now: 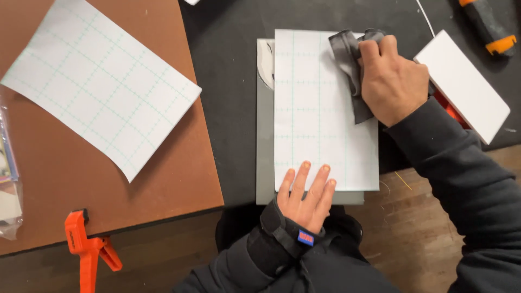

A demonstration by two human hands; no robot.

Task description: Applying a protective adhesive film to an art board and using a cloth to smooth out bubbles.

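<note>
Already the gridded sheet lies flat on the grey panel, which sits on the black mat near the table edge; the left hand is spread open, fingers flat on the sheet's near edge, holding nothing, only pinning it; the right hand is closed around a bunched grey cloth, pressed on the far right corner. Most of the sheet looks smooth, so I'd judge the rubbing-down well along; the far left corner of the panel shows uncovered. A second gridded sheet waits on the brown board, beside an orange clamp.
</note>
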